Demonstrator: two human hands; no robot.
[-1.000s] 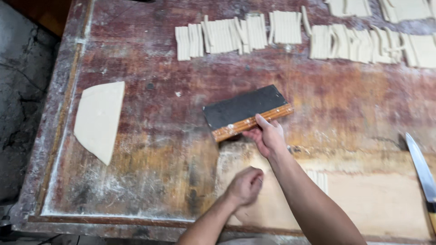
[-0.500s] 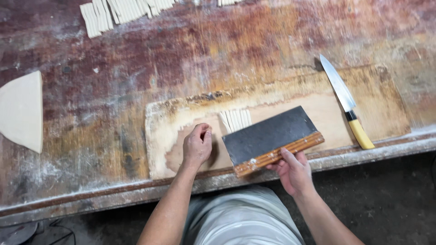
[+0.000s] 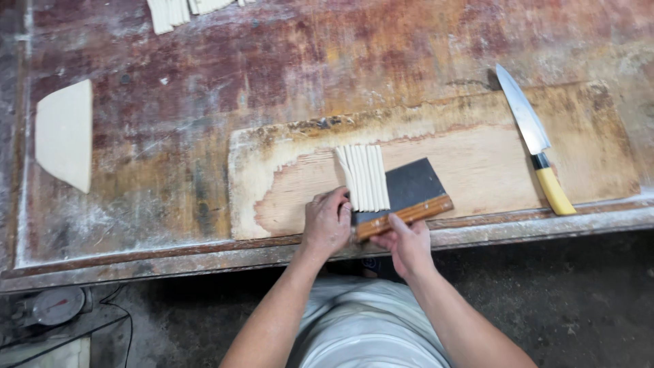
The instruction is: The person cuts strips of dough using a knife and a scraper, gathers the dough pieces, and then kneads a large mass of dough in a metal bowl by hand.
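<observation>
My right hand grips the wooden handle of a dark flat-bladed scraper that lies low over a worn wooden cutting board. Several pale dough strips rest side by side across the scraper's left part. My left hand is curled against the near ends of those strips, at the left end of the handle.
A knife with a yellow handle lies on the board to the right. A flat piece of dough sits at the table's far left. More cut strips lie at the back edge. A small scale sits below the table's near edge.
The scraper has slid left under the dough strips, which now lie on its blade. My left hand moved from pressing the board to the strips' near ends.
</observation>
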